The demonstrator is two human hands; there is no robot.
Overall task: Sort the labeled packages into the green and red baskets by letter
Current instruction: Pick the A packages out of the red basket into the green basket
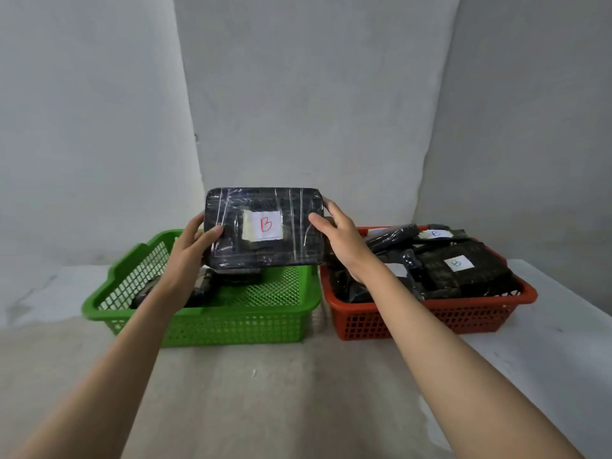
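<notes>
Sitting on pale tabletop [265, 392], grey walls [298, 94]

Plain grey walls [298, 94] behind pale tabletop [265, 392]

Pale tabletop [265, 392]; grey backdrop [298, 94]

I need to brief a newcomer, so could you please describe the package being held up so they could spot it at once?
Look above the green basket: the black wrapped package is gripped by the left hand and right hand. Unlike the packages lying in baskets, it is lifted, showing a red B.
</notes>
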